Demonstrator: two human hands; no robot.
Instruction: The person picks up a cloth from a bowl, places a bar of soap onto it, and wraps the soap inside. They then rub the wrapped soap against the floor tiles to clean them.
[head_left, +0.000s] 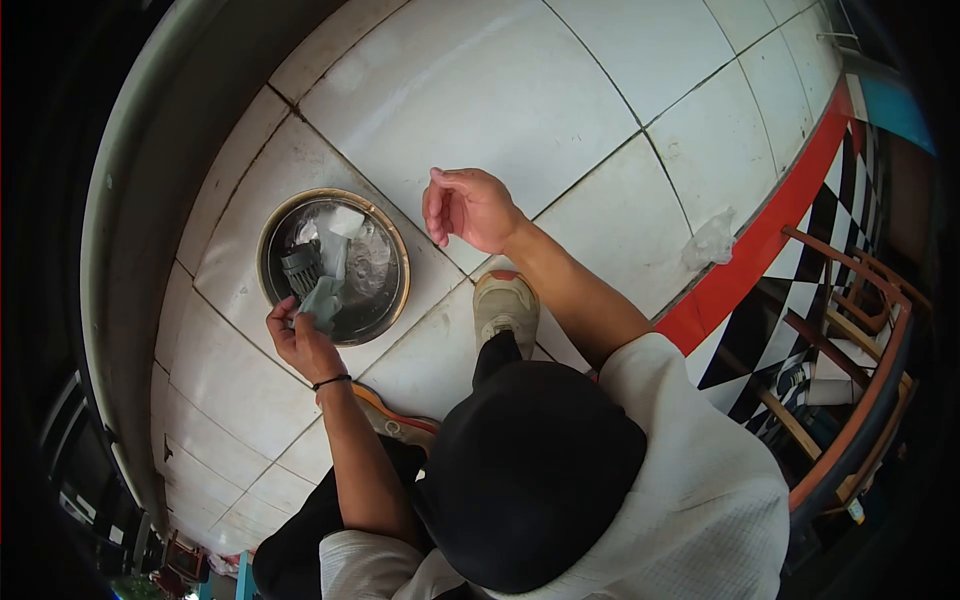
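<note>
My left hand point(297, 340) pinches a limp grey-green piece of cloth or plastic point(321, 303) over the near-left rim of a round metal pan point(403, 290). Beside that piece, in the pan, lies a dark grey ribbed part point(301, 266) whose exact kind I cannot make out. A small white block point(347, 221) and crumpled clear plastic point(308, 229) are also in the pan, which has a shiny bottom. To the right of the pan, my right hand point(473, 208) is raised above the tiles, fingers loosely curled, palm showing and nothing in it.
White floor tiles point(470, 80) surround the pan. A crumpled clear plastic bag point(710, 240) lies near a red border strip point(755, 265). Wooden chairs point(850, 340) stand on checkered flooring at right. A long curved grey edge point(130, 200) runs along the left. My shoe point(505, 303) is close to my right hand.
</note>
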